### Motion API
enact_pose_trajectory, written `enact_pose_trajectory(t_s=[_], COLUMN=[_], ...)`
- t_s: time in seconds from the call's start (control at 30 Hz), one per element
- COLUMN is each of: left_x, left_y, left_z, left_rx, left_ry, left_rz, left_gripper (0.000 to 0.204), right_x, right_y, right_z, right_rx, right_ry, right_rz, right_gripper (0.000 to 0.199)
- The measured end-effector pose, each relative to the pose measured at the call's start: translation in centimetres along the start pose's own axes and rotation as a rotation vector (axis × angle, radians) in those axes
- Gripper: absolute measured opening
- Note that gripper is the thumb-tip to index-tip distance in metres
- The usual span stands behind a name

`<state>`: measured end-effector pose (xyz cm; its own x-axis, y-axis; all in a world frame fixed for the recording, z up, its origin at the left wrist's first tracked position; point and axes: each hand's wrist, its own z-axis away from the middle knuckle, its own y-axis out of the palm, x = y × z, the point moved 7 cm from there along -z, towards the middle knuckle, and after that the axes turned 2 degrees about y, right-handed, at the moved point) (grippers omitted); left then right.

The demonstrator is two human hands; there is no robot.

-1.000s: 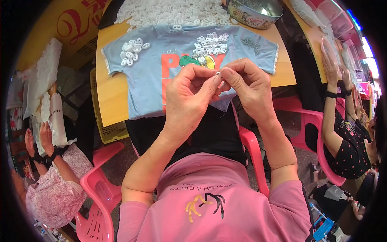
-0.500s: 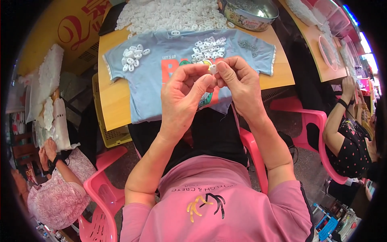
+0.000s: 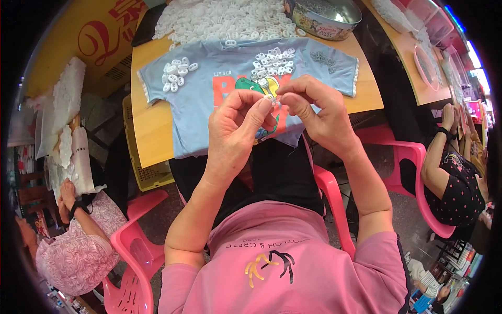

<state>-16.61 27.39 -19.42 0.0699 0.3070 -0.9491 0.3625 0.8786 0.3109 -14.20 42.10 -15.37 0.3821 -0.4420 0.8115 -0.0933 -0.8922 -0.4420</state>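
While both hands meet above the table edge, the left hand (image 3: 238, 123) and right hand (image 3: 314, 107) pinch 1 small white plastic piece (image 3: 270, 98) between thumbs and forefingers, the other fingers curled in. It sits over a light blue T-shirt (image 3: 209, 112) spread on the wooden table (image 3: 151, 131). 2 little heaps of white pieces lie on the shirt, a bigger pile (image 3: 219, 21) lies beyond, near a round metal tin (image 3: 321, 18).
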Motion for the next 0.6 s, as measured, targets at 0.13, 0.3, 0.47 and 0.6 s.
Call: enact_pose_trajectory(t_s=[0.13, 0.3, 0.47, 0.6], left_x=[-0.2, -0.6, -1.1, -1.2], left_y=[0.6, 0.9, 1.6, 1.8], left_z=[0.2, 0.5, 0.6, 0.8], left_rx=[0.038, 0.073, 0.105, 0.124], left_ry=[-0.024, -0.048, -0.048, -0.061], left_rz=[0.046, 0.044, 0.051, 0.028], left_gripper=[0.014, 0.015, 0.014, 0.014], right_x=[1.6, 2.1, 2.6, 3.0], right_y=[-0.3, -0.2, -0.8, -0.9], right_z=[-0.3, -0.6, -0.7, -0.3], right_rx=[0.045, 0.163, 0.19, 0.207], right_ry=[-0.201, -0.308, -0.315, -0.332], right_rz=[0.214, 0.211, 0.232, 0.237], right_gripper=[0.011, 0.012, 0.012, 0.01])
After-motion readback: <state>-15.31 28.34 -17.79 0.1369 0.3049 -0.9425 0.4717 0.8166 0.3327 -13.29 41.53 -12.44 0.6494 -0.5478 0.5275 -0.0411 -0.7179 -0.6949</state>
